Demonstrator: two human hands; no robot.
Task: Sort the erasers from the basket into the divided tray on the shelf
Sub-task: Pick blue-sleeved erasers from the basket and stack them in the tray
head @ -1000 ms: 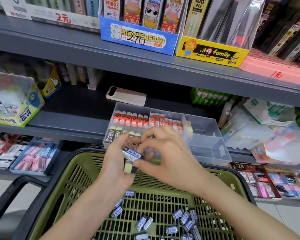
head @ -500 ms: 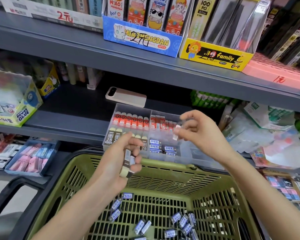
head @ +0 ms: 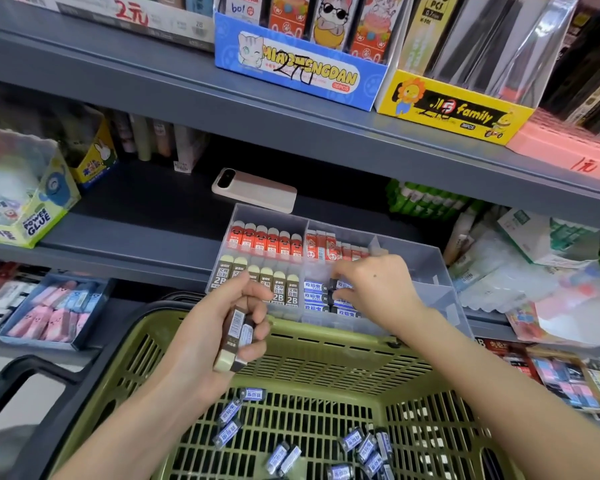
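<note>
**Right hand (head: 371,292) puts a blue-labelled eraser (head: 331,289) in the tray, much is left in the basket**

My right hand is at the centre of the frame, inside the divided tray (head: 426,268) on the shelf (head: 136,237). Its fingertips pinch the small eraser over the blue row (head: 317,297) in the front middle compartment. My left hand (head: 215,330), lower and more to the left, grips a brown-sleeved eraser (head: 234,341) with a cream end above the rim of the green basket (head: 326,355).

I judge the sorting to be about half done. The tray's back left compartment holds a full row of red erasers (head: 267,240), and the back middle one holds red-and-white ones. The front left one holds the brown 2B erasers (head: 278,289). I see no erasers in the compartments at the right side. At the bottom of the frame many loose erasers (head: 361,445) lie on the basket floor, and all that I can make out have blue labels.

The brown sleeves carry "2B" and Chinese characters. The one in my left hand shows a barcode. At the top of the frame, a blue box (head: 302,74) reads "MIAOMENGDAN" and "36PCS", and a yellow box (head: 454,109) reads "family". At the left edge, a glue box (head: 37,220) reads "POWER GLUE".
</note>
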